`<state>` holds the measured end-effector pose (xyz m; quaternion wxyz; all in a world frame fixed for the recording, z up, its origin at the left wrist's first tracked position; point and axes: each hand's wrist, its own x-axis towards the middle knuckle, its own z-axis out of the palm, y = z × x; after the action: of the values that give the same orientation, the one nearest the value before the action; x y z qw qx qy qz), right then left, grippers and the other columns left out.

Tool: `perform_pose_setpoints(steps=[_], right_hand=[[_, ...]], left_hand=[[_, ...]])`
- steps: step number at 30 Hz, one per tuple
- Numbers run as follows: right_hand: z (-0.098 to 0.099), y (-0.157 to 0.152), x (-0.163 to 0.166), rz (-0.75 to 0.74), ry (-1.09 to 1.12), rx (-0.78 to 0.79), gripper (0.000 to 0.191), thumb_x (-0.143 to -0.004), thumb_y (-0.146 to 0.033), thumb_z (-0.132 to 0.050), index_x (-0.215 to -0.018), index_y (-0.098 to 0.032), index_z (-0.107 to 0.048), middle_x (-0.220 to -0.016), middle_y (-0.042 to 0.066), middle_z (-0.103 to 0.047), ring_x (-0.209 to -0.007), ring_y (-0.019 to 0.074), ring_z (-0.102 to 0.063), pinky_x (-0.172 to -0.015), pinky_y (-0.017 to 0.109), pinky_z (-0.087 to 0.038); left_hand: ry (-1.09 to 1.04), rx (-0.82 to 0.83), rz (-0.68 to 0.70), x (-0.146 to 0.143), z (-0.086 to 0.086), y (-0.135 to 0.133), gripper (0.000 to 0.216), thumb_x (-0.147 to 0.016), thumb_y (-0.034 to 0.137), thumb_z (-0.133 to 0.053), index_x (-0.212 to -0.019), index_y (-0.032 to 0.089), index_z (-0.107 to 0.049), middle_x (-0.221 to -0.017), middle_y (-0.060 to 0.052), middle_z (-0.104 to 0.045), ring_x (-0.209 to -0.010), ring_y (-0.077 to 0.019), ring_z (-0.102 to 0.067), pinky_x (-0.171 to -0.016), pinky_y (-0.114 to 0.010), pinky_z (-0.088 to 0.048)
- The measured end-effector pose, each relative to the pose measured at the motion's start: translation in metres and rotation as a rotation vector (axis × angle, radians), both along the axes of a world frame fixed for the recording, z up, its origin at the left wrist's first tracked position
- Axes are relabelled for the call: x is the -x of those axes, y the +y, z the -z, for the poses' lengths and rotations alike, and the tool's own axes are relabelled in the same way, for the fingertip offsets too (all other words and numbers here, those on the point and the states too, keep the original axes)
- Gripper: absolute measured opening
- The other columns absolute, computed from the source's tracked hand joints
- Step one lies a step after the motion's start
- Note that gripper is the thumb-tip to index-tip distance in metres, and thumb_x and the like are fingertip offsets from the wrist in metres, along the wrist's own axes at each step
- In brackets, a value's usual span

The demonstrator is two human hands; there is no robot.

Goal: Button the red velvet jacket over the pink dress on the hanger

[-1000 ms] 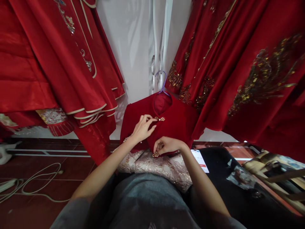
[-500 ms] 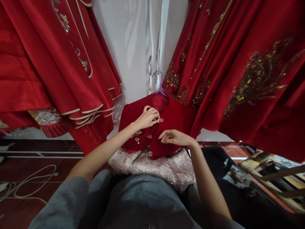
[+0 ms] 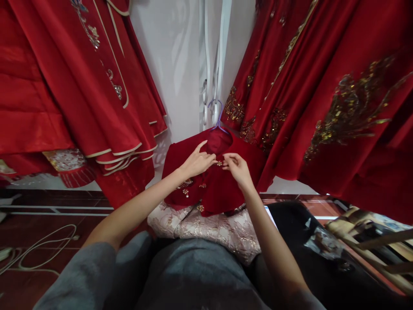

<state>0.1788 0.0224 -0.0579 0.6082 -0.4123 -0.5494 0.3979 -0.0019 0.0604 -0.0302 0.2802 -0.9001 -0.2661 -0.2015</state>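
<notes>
A short red velvet jacket hangs in front of me on a purple hanger, with the patterned pink skirt under its hem. Close to the neckline sits a small gold jewelled button. My left hand pinches this button at its left side, index finger and thumb partly hidden. From the right, my right hand has its fingertips drawn together right beside the button; anything between them is too small to make out. Lower on the front are more jewelled ornaments.
Long red garments hang at left, and sequinned red ones at right. Behind stands a white cabinet. A pale cable lies on the floor. At right, a clear plastic bag rests on a black surface.
My right hand has moved up from the lower front of the jacket to the button, its fingertips drawn together. The left hand stays at the button, its fingers shifted.
</notes>
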Motion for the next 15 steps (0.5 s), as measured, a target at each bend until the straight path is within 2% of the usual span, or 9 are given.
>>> perform_pose_setpoints(steps=[2,5,7,9,12,15], right_hand=[[-0.006,0.005,0.017,-0.052,0.051,-0.084,0.049,-0.077,-0.056,-0.061,-0.11,-0.02,-0.06,-0.109,0.009,-0.066,-0.101,0.0193,-0.064,-0.091,0.037,-0.053],[-0.005,0.005,0.035,-0.097,-0.081,-0.044,0.071,-0.08,-0.066,-0.052,-0.135,-0.023,-0.046,-0.142,0.011,-0.047,-0.131,0.0248,-0.045,-0.107,0.042,-0.041],[-0.001,0.002,0.035,0.028,-0.261,0.028,0.083,-0.08,-0.069,-0.049,-0.144,-0.017,-0.035,-0.15,0.016,-0.036,-0.141,0.0303,-0.029,-0.113,0.047,-0.03],[0.002,-0.001,0.024,0.229,-0.443,0.06,0.091,-0.081,-0.069,-0.047,-0.146,-0.007,-0.028,-0.151,0.024,-0.03,-0.144,0.0364,-0.018,-0.115,0.052,-0.021],[-0.002,0.0,-0.004,0.494,-0.67,0.002,0.092,-0.084,-0.066,-0.042,-0.142,0.004,-0.026,-0.145,0.034,-0.029,-0.139,0.0422,-0.023,-0.112,0.055,-0.021],[-0.011,0.012,-0.032,0.652,-0.831,-0.111,0.083,-0.087,-0.064,-0.037,-0.135,0.003,-0.034,-0.136,0.036,-0.039,-0.131,0.0433,-0.034,-0.106,0.058,-0.026]], left_hand=[[-0.021,-0.007,-0.127,0.002,0.003,-0.001,0.028,-0.097,0.026,-0.037,-0.099,0.013,-0.061,-0.067,-0.002,-0.066,-0.067,-0.0175,-0.064,-0.113,-0.052,-0.022],[-0.044,0.003,-0.384,0.007,0.009,-0.003,0.026,-0.09,0.011,-0.039,-0.096,0.008,-0.064,-0.066,-0.006,-0.064,-0.077,-0.0221,-0.064,-0.115,-0.052,-0.017],[-0.038,0.004,-0.508,0.012,0.01,-0.004,0.032,-0.082,0.001,-0.037,-0.093,0.007,-0.067,-0.065,-0.008,-0.062,-0.082,-0.0241,-0.063,-0.117,-0.05,-0.015],[-0.02,-0.017,-0.564,0.02,0.007,-0.002,0.04,-0.078,-0.003,-0.033,-0.096,0.006,-0.068,-0.067,-0.008,-0.062,-0.085,-0.0252,-0.062,-0.117,-0.049,-0.015],[0.001,-0.053,-0.607,0.035,-0.001,0.006,0.046,-0.078,-0.002,-0.029,-0.102,0.007,-0.067,-0.071,-0.01,-0.062,-0.085,-0.0262,-0.061,-0.117,-0.053,-0.014],[-0.035,-0.022,-0.595,0.049,-0.007,0.021,0.041,-0.079,0.003,-0.032,-0.099,0.009,-0.067,-0.064,-0.008,-0.058,-0.083,-0.0278,-0.06,-0.114,-0.058,-0.011]])
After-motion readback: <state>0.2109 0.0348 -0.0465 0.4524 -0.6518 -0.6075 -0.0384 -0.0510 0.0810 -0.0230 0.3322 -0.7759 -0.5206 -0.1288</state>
